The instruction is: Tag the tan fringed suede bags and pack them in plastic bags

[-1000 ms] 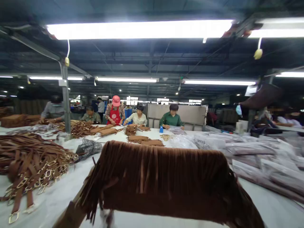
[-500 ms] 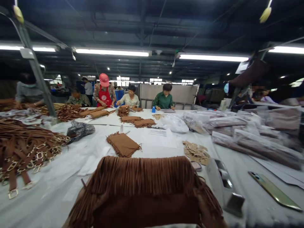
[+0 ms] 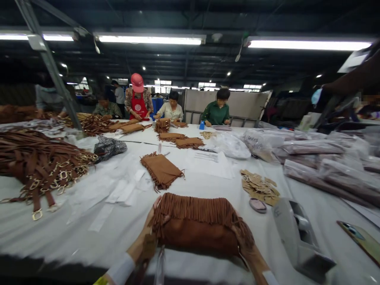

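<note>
Brown and fringed, the bag [image 3: 196,223] is held level at the near part of the white surface [image 3: 204,180]. The left hand [image 3: 151,219] has its grip round one end, the right hand [image 3: 246,239] round the other, fringe partly hiding the fingers; I can't tell how wide either grip is. Beyond the bag lies a flat fringed piece [image 3: 162,170]; right of it, tan pieces [image 3: 259,188] and a tape dispenser [image 3: 301,237]; left of it, buckled straps [image 3: 38,166].

Fringe of the brown bag [image 3: 197,227] covers most fingers of both hands. Phone [image 3: 360,239], right of bag: cropped by frame edge.
</note>
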`<action>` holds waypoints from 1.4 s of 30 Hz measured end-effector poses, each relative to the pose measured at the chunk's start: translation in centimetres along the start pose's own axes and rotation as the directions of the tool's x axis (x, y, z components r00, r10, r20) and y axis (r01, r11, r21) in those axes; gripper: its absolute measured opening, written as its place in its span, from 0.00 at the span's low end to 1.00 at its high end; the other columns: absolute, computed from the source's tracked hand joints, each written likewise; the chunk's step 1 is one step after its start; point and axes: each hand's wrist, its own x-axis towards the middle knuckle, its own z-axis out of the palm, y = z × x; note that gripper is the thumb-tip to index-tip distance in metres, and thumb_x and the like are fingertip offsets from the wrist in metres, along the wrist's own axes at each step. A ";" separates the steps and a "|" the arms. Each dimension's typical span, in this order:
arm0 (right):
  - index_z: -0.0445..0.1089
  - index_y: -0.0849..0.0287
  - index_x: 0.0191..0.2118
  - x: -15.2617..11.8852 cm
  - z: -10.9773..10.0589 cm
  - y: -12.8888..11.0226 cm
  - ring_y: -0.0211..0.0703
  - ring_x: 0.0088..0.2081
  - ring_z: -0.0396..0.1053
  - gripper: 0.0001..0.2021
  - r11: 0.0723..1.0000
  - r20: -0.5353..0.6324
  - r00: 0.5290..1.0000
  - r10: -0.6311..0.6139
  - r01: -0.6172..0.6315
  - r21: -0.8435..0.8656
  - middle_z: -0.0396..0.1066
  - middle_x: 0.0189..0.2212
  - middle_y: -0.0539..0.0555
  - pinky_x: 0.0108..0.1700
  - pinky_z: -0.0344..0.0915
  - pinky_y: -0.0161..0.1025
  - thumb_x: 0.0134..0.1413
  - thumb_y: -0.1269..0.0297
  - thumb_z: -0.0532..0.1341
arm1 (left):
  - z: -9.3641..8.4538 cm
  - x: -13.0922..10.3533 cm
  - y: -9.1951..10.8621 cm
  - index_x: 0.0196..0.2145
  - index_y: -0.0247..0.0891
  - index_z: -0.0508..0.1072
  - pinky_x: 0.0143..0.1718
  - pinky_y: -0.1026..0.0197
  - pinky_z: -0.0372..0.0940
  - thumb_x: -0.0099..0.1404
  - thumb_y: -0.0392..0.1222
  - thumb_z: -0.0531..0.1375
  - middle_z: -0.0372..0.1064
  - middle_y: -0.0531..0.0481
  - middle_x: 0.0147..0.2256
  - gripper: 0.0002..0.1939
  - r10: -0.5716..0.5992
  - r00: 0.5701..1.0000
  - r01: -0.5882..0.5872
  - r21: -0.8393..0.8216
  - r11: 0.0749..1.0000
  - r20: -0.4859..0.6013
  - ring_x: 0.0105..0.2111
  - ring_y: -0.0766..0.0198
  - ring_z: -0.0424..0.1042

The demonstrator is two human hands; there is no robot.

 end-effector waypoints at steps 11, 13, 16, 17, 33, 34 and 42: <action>0.63 0.58 0.58 3.3 1.1 2.1 0.54 0.59 0.59 0.32 0.995 0.084 0.996 -0.015 0.007 0.095 0.65 0.56 0.59 0.64 0.51 0.51 0.44 0.57 0.61 | -1.7 5.8 -2.8 0.46 0.38 0.75 0.65 0.50 0.48 0.54 0.41 0.64 0.61 0.41 0.59 0.20 0.448 0.894 -0.357 0.637 0.683 0.020 0.60 0.49 0.58; 0.67 0.58 0.55 3.5 1.1 1.8 0.54 0.52 0.65 0.28 0.991 0.080 0.992 -0.093 0.100 -0.091 0.69 0.48 0.59 0.59 0.58 0.51 0.44 0.63 0.58 | -0.9 5.4 -3.0 0.48 0.37 0.75 0.64 0.49 0.49 0.53 0.40 0.64 0.61 0.39 0.59 0.22 0.431 0.902 -0.319 0.694 0.646 0.014 0.60 0.48 0.59; 0.71 0.59 0.49 3.3 1.5 1.1 0.50 0.43 0.68 0.25 0.928 0.096 0.977 -0.190 0.211 -0.308 0.67 0.41 0.58 0.50 0.65 0.47 0.42 0.70 0.54 | 0.7 4.8 -3.5 0.50 0.38 0.73 0.64 0.47 0.50 0.52 0.38 0.64 0.62 0.39 0.59 0.25 0.379 0.925 -0.258 0.752 0.607 0.012 0.59 0.47 0.60; 0.71 0.59 0.48 3.2 1.7 0.8 0.49 0.43 0.68 0.24 0.909 0.103 0.972 -0.209 0.232 -0.347 0.66 0.40 0.58 0.49 0.66 0.46 0.42 0.72 0.53 | 1.3 4.7 -3.7 0.51 0.38 0.73 0.64 0.46 0.50 0.52 0.38 0.64 0.62 0.39 0.59 0.26 0.362 0.932 -0.250 0.760 0.600 0.021 0.60 0.47 0.59; 0.69 0.62 0.46 -1.5 7.4 -4.9 0.51 0.45 0.66 0.14 0.548 0.309 0.906 -0.289 0.421 -0.723 0.70 0.45 0.62 0.47 0.65 0.46 0.54 0.77 0.54 | 6.9 3.4 -6.2 0.58 0.39 0.65 0.60 0.36 0.52 0.61 0.45 0.59 0.54 0.34 0.62 0.27 0.300 0.895 -0.391 0.905 0.168 0.331 0.62 0.45 0.53; 0.69 0.61 0.46 -2.2 7.4 -5.0 0.51 0.47 0.66 0.15 0.533 0.337 0.887 -0.314 0.459 -0.711 0.69 0.47 0.62 0.48 0.65 0.46 0.53 0.77 0.55 | 6.8 3.4 -6.4 0.58 0.40 0.64 0.60 0.36 0.52 0.61 0.44 0.58 0.54 0.34 0.62 0.27 0.305 0.889 -0.399 0.905 0.146 0.342 0.63 0.45 0.53; 0.69 0.60 0.45 -3.5 5.7 -6.7 0.44 0.42 0.69 0.14 0.534 0.340 0.650 -0.680 0.756 -0.379 0.74 0.41 0.57 0.44 0.65 0.45 0.58 0.77 0.52 | 6.1 3.4 -7.3 0.59 0.41 0.63 0.59 0.37 0.55 0.63 0.41 0.57 0.54 0.36 0.62 0.26 0.356 0.850 -0.444 0.891 0.089 0.388 0.62 0.47 0.54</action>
